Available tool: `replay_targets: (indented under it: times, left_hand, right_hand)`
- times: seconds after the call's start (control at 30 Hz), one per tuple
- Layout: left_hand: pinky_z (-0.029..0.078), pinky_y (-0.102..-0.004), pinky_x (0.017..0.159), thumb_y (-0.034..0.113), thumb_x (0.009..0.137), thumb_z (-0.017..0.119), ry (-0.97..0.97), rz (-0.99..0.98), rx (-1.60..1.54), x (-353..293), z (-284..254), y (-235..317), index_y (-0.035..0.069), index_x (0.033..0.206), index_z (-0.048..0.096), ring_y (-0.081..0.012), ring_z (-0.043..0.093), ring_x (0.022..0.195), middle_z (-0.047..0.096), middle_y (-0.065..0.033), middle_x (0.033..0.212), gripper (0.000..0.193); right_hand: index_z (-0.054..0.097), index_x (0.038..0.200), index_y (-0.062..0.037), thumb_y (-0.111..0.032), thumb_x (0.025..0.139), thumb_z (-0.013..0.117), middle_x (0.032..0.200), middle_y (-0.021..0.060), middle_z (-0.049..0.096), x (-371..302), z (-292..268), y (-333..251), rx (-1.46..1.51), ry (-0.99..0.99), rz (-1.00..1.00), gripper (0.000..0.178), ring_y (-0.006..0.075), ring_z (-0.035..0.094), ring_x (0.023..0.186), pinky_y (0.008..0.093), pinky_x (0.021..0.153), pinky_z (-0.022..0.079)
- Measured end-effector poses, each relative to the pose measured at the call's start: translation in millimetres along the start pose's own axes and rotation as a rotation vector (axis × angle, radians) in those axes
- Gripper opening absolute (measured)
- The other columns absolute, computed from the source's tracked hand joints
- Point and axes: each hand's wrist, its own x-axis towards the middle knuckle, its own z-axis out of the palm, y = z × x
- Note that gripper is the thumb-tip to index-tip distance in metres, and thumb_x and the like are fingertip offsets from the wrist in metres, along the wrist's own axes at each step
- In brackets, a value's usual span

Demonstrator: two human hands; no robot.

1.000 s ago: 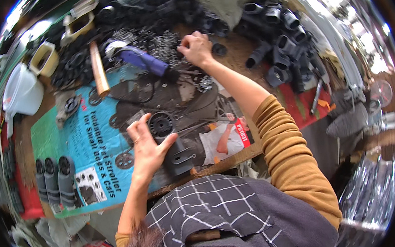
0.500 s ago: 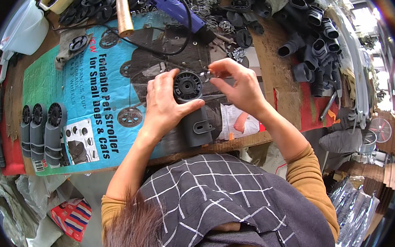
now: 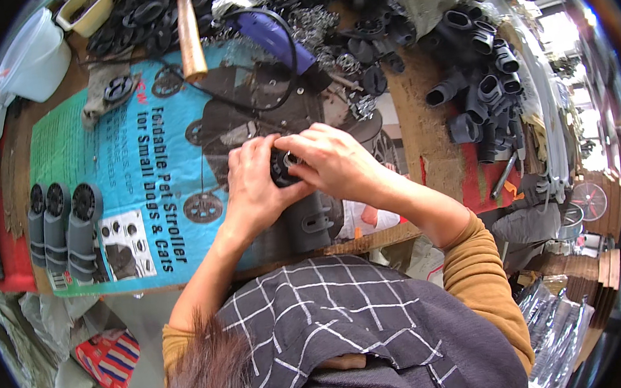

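Note:
A dark grey plastic fitting [image 3: 300, 222], with a black round slotted face [image 3: 279, 169] at its far end, lies on the printed sheet in front of me. My left hand [image 3: 254, 176] is wrapped round that round end, thumb along the near side. Over the middle of the face, my right hand [image 3: 330, 159] pinches a small shiny metal piece [image 3: 291, 158]; fingers partly hide it, so its exact shape cannot be told. Three similar grey fittings [image 3: 83, 230] with black round ends stand in a row on the left.
A wooden-handled tool [image 3: 192, 46] and a blue corded power tool [image 3: 273, 40] lie beyond my hands. Behind them are heaped metal springs [image 3: 315, 22] and black plastic parts [image 3: 144, 21]. Grey tubular fittings [image 3: 480, 78] pile up at right; a white tub [image 3: 37, 58] stands far left.
My right hand has moved left with the small metal piece, from beside the fitting onto its round face. My left hand keeps its hold. The whole view has shifted slightly.

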Motion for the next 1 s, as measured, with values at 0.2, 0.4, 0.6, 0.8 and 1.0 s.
replay_targets:
  times: [0.2, 0.4, 0.6, 0.8, 1.0]
  left_hand:
    - [0.038, -0.0447, 0.102, 0.042, 0.062, 0.086, -0.053, -0.021, -0.021, -2.7, -5.2, 2.9, -0.001, 0.129, 0.051, -0.0363, 0.045, 0.115, 0.052, -0.0173, 0.124, 0.087]
    - [0.037, -0.0444, 0.103, 0.045, 0.061, 0.086, -0.095, -0.036, -0.033, -2.6, -9.0, 3.5, -0.002, 0.129, 0.052, -0.0358, 0.043, 0.116, 0.052, -0.0170, 0.125, 0.088]
    - [0.035, -0.0452, 0.106, 0.048, 0.061, 0.085, -0.117, -0.069, -0.047, -2.7, -7.8, 2.1, -0.001, 0.130, 0.051, -0.0356, 0.041, 0.120, 0.050, -0.0176, 0.128, 0.091]
    - [0.033, -0.0429, 0.107, 0.047, 0.076, 0.078, 0.030, -0.102, -0.181, 5.3, -31.0, 17.3, 0.004, 0.132, 0.054, -0.0345, 0.042, 0.122, 0.052, -0.0179, 0.127, 0.075]
    - [0.050, -0.0224, 0.080, 0.029, 0.098, 0.061, -0.155, -0.331, -1.413, 19.2, -41.2, 39.9, 0.000, 0.122, 0.060, -0.0061, 0.060, 0.090, 0.066, -0.0022, 0.104, 0.038]
  right_hand:
    - [0.067, 0.096, -0.0026, -0.024, 0.080, 0.074, 0.097, 0.0161, 0.068, 14.5, -46.2, 66.7, 0.077, 0.288, 0.361, 0.027, 0.0321, 0.063, 0.096, 0.0418, 0.086, 0.049]
    - [0.070, 0.087, -0.0035, -0.024, 0.085, 0.067, 0.090, 0.0160, 0.068, 59.9, -62.2, 204.3, -0.424, 0.716, 0.364, 0.020, 0.0355, 0.064, 0.089, 0.0446, 0.083, 0.051]
    - [0.071, 0.099, -0.0053, -0.047, 0.084, 0.067, 0.104, 0.0180, 0.070, 70.7, -78.9, 257.2, -0.386, 0.410, 1.111, 0.045, 0.0376, 0.065, 0.097, 0.0464, 0.085, 0.050]
    - [0.062, 0.099, -0.0075, -0.010, 0.072, 0.080, 0.097, 0.0096, 0.063, 31.0, -63.0, 155.1, -0.365, 0.975, 0.081, 0.033, 0.0311, 0.057, 0.094, 0.0407, 0.086, 0.041]
    - [0.064, 0.105, -0.0149, -0.008, 0.070, 0.072, 0.112, 0.0035, 0.059, -29.0, -22.9, 28.9, -0.441, 0.627, -0.622, 0.037, 0.0223, 0.057, 0.100, 0.0378, 0.082, 0.049]
